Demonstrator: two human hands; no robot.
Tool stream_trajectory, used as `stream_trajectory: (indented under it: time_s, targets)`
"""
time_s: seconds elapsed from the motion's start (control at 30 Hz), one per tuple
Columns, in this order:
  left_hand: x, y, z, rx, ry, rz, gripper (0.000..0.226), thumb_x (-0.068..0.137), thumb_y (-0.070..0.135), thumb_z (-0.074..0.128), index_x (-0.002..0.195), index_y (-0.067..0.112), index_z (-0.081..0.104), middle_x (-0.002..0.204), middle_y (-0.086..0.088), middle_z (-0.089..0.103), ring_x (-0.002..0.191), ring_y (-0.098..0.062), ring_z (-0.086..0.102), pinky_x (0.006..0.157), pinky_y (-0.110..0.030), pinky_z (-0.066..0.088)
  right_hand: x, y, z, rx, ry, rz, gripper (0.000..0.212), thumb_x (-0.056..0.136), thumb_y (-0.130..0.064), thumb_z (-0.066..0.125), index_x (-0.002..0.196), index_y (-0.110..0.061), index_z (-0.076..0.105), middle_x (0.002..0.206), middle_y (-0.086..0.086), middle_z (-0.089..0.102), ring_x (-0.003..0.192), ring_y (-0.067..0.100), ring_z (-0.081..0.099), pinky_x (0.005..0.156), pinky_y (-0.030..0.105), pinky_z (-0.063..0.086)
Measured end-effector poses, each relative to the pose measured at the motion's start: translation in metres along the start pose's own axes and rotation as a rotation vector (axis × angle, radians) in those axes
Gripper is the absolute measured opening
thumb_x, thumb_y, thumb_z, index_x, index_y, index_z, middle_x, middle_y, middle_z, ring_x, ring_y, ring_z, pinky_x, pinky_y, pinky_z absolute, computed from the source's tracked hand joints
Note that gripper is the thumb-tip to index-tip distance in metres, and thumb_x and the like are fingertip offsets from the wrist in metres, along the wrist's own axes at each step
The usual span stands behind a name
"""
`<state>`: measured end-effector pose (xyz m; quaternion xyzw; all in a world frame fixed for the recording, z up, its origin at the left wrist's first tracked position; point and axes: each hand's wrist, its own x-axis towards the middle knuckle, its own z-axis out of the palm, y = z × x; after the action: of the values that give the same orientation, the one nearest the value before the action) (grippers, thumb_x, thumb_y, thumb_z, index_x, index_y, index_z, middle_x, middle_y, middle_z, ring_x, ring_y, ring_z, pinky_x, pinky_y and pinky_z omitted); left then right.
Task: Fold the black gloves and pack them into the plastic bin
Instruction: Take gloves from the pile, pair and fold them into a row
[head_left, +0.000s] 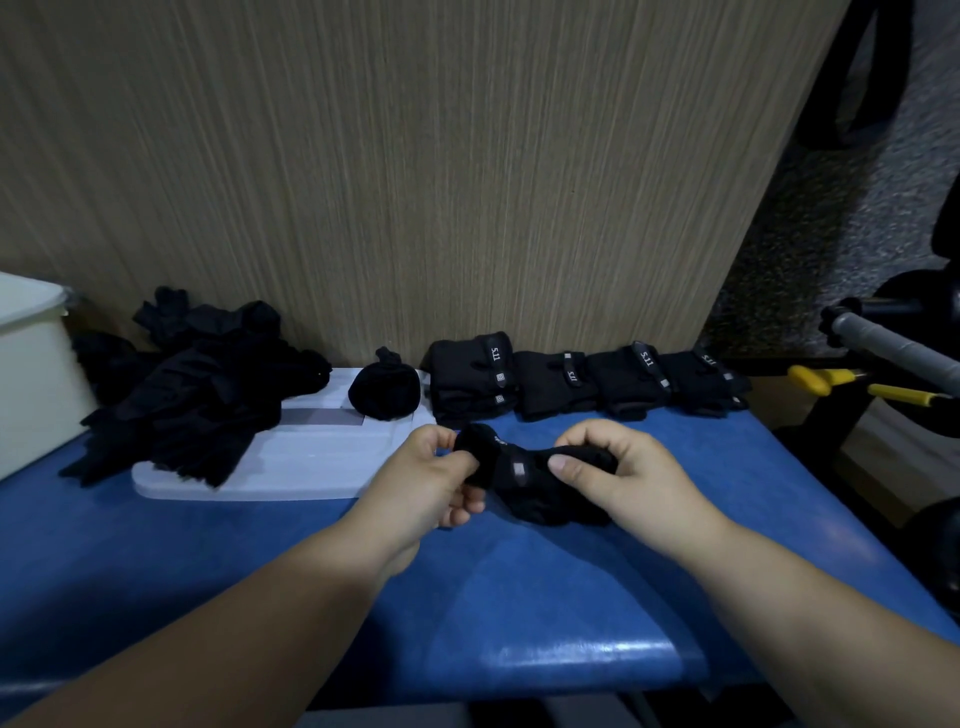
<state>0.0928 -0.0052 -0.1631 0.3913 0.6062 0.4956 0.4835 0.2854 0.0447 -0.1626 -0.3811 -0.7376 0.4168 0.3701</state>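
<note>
Both hands hold one bunched black glove (524, 480) just above the blue table (260, 561). My left hand (431, 480) pinches its rounded left end. My right hand (618, 475) grips the right end with the thumb on top. A loose heap of black gloves (197, 384) lies at the back left, partly on a white lid (311, 457). A rolled glove ball (384, 389) sits on that lid. A row of folded gloves (582, 382) with grey tags lines the back edge. The white plastic bin (28, 364) stands at the far left.
A wood-grain panel (415, 182) rises right behind the table. To the right, past the table edge, are a grey-handled bar (893, 345), yellow-handled tools (857, 387) and dark equipment on the floor.
</note>
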Motion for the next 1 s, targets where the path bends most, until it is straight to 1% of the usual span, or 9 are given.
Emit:
stream_trajectory:
  time_s: [0.1,0.23,0.3,0.47,0.57,0.67,0.8,0.9,1.0]
  targets:
    - [0.0005,-0.0004,-0.0004,0.004,-0.006,-0.006,0.004,0.091,0.009,0.052,0.093,0.013,0.053,0.063,-0.006,0.062,0.056,-0.013,0.059,0.052,-0.024,0.042,0.0001,0.0,0.0016,-0.036,0.01,-0.007,0.013,0.087,-0.014,0.067,0.076,-0.02,0.063,0.06,-0.012,0.055,0.056,0.003,0.048,0.055,0.016,0.041]
    - [0.0017,0.0017,-0.0012,-0.029,-0.003,-0.024,0.01,0.092,0.007,0.049,0.087,0.015,0.053,0.048,0.001,0.053,0.051,-0.012,0.057,0.049,-0.022,0.038,0.004,0.0013,0.0019,-0.089,0.073,-0.02,0.015,0.089,-0.015,0.065,0.076,-0.022,0.061,0.061,-0.016,0.057,0.059,-0.001,0.049,0.059,0.014,0.041]
    - [0.0002,0.0022,-0.0011,-0.031,-0.018,-0.029,0.012,0.092,0.006,0.049,0.086,0.016,0.054,0.048,0.002,0.053,0.055,-0.013,0.058,0.05,-0.022,0.038,0.0054,0.0024,0.0017,-0.084,0.083,-0.006,0.014,0.089,-0.015,0.065,0.077,-0.021,0.061,0.062,-0.014,0.057,0.061,0.001,0.05,0.06,0.016,0.043]
    - [-0.0009,0.0032,-0.0055,-0.088,-0.097,0.026,0.011,0.091,0.009,0.05,0.087,0.016,0.057,0.082,-0.002,0.065,0.08,-0.015,0.06,0.062,-0.027,0.046,0.0053,0.0026,-0.0032,-0.018,0.04,0.034,0.009,0.089,-0.015,0.065,0.08,-0.018,0.064,0.065,-0.009,0.058,0.063,0.005,0.051,0.063,0.019,0.044]
    - [0.0001,0.0056,-0.007,-0.213,-0.111,-0.014,0.018,0.095,0.02,0.049,0.081,0.014,0.059,0.069,0.0,0.06,0.071,-0.016,0.057,0.063,-0.028,0.044,0.0047,0.0003,-0.0053,-0.012,0.021,0.026,0.012,0.089,-0.013,0.065,0.079,-0.019,0.064,0.061,-0.013,0.057,0.06,0.001,0.049,0.06,0.015,0.041]
    - [0.0022,0.0045,-0.0064,-0.206,-0.078,-0.031,0.02,0.095,0.026,0.055,0.079,0.013,0.058,0.062,0.0,0.057,0.061,-0.014,0.054,0.06,-0.026,0.044,0.0037,-0.001,-0.0052,-0.001,-0.007,0.035,0.012,0.088,-0.012,0.066,0.079,-0.019,0.065,0.061,-0.014,0.059,0.06,0.0,0.05,0.06,0.013,0.042]
    - [0.0027,0.0019,-0.0065,-0.152,-0.058,-0.036,0.016,0.092,0.018,0.058,0.077,0.015,0.059,0.069,0.0,0.06,0.064,-0.012,0.056,0.058,-0.023,0.046,0.0017,-0.0003,-0.0048,0.024,-0.052,0.067,0.007,0.088,-0.014,0.067,0.082,-0.017,0.066,0.064,-0.012,0.06,0.062,0.002,0.053,0.063,0.015,0.044]
    - [0.0059,0.0,-0.0072,-0.075,0.01,-0.01,0.027,0.089,0.003,0.055,0.066,0.015,0.047,0.07,-0.004,0.056,0.063,-0.012,0.056,0.057,-0.022,0.049,0.0021,-0.0009,-0.0056,0.079,-0.038,0.102,0.008,0.089,-0.013,0.066,0.081,-0.016,0.066,0.066,-0.009,0.061,0.064,0.006,0.053,0.063,0.018,0.044]
    - [0.0064,-0.0021,-0.0086,0.009,0.047,0.033,0.03,0.085,-0.006,0.053,0.067,0.015,0.042,0.072,-0.005,0.053,0.058,-0.013,0.053,0.062,-0.028,0.049,0.0037,-0.0015,-0.0072,0.225,-0.002,0.156,0.009,0.089,-0.01,0.064,0.08,-0.013,0.065,0.07,0.001,0.062,0.068,0.014,0.055,0.065,0.025,0.046]
